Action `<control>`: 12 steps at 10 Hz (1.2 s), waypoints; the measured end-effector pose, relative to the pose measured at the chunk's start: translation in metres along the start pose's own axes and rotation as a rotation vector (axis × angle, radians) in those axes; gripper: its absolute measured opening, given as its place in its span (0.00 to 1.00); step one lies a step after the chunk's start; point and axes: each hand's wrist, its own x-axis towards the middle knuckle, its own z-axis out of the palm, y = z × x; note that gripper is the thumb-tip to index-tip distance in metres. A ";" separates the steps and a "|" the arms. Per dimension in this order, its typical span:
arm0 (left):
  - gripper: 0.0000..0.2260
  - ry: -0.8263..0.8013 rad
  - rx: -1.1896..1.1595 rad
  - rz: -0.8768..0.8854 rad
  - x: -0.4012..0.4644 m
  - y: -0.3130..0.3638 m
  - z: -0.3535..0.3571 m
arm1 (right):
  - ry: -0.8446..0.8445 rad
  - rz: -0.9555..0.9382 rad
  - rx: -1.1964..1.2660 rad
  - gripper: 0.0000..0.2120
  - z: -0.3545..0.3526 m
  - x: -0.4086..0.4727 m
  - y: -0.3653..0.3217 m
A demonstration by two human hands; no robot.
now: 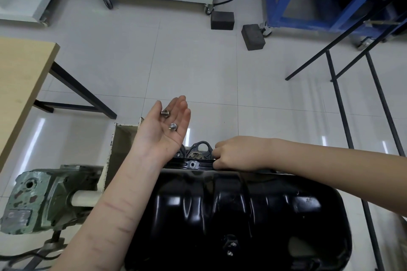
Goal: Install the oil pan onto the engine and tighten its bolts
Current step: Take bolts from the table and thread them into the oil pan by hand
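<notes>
Two spare bolts (169,120) are cradled in the flat, upturned left hand (164,126) while the right hand (231,154), fingers curled, apparently starts another at the seated oil pan's (231,209) far flange.

Glossy black oil pan (237,211); silver bolts (168,120); green, perhaps flaking, stand (44,196).

Bright overhead light, floor glare, edges warped

The oil pan (237,211) is glossy black pressed metal, the two bolts (169,120) at twelve o'clock from it bright bare metal, the stand (41,196) at nine o'clock chipped green paint, the floor (198,61) shiny smooth tile.
</notes>
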 end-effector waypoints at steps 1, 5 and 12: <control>0.17 0.002 0.004 -0.001 0.000 0.000 0.001 | 0.002 -0.004 -0.028 0.11 0.000 0.001 0.000; 0.17 -0.003 0.007 -0.005 0.000 0.000 0.001 | 0.016 0.025 -0.125 0.12 0.002 0.003 -0.002; 0.17 0.006 0.002 -0.005 0.001 0.001 0.001 | 0.084 0.065 0.310 0.10 0.008 0.001 0.006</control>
